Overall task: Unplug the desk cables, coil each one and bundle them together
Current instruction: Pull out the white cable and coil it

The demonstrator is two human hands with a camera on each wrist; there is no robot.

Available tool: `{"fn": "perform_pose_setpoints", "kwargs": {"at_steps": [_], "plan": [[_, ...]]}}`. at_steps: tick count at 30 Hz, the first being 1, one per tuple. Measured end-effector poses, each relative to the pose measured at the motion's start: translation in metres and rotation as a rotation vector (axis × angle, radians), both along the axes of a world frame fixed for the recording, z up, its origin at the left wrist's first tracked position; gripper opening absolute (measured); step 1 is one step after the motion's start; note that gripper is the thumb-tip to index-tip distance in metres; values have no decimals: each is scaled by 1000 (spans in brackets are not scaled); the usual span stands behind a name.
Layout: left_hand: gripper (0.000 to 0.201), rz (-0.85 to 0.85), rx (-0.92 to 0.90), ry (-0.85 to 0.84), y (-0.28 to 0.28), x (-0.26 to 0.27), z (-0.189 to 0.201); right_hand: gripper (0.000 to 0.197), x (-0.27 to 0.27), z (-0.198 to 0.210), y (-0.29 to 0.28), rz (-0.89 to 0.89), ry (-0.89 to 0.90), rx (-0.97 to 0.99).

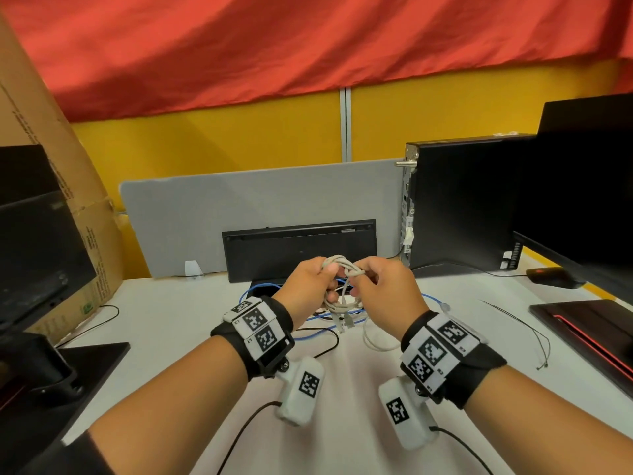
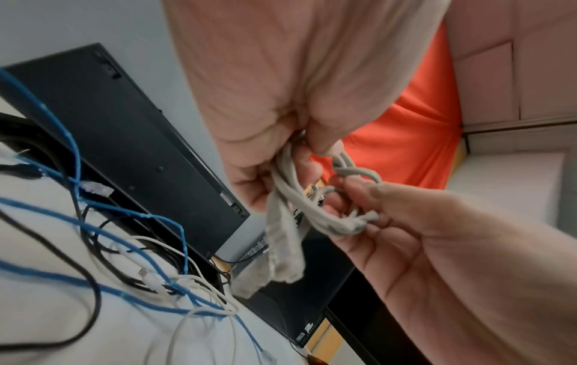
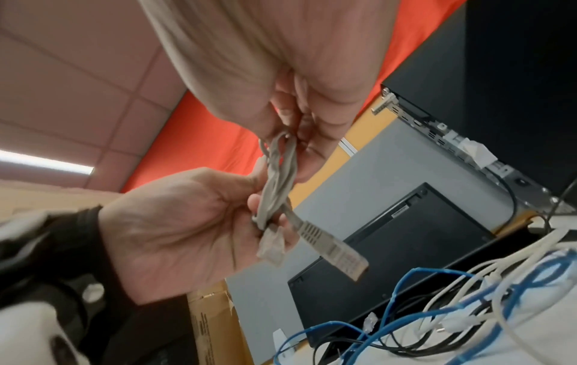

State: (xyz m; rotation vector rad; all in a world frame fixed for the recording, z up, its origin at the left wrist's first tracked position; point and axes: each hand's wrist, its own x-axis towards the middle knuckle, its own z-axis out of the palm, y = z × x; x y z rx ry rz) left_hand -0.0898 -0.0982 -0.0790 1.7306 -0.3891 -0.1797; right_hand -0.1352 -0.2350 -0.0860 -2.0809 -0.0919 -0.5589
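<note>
both hands, left hand [image 1: 310,281] and right hand [image 1: 387,286], pinch a coiled grey cable [image 1: 342,269] in curled fingers [image 2: 315,140] above the table [image 1: 342,389]. blue cable [image 3: 415,313] lies loose toward the table's far edge.

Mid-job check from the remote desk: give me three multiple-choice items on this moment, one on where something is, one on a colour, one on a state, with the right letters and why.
1. Where is the grey cable coil?
A. Lying flat on the desk
B. Held up between both hands above the desk
C. Plugged into the computer tower

2. What colour is the long loose cable spread on the desk under the hands?
A. Blue
B. Green
C. Red

3. What is the left hand doing?
A. Resting flat and empty on the desk
B. Gripping the grey coil
C. Pressing the keyboard

Answers:
1 B: the left hand and right hand both hold the coil in the air, its plug ends dangling.
2 A: the blue cable loops across the white desk.
3 B: its fingers are curled round the grey strands in the left wrist view.
</note>
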Motion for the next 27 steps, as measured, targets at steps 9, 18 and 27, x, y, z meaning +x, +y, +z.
{"fn": "perform_pose_setpoints", "kwargs": {"at_steps": [9,18,27], "plan": [[24,87,-29,-250,-8,-1,-6,19,-3,4,-2,46,36,166],[22,102,-22,-347,-10,-3,-8,28,-19,13,6,261,105,835],[21,-52,23,-277,1,2,-6,46,-23,19,6,579,275,1166]]}}
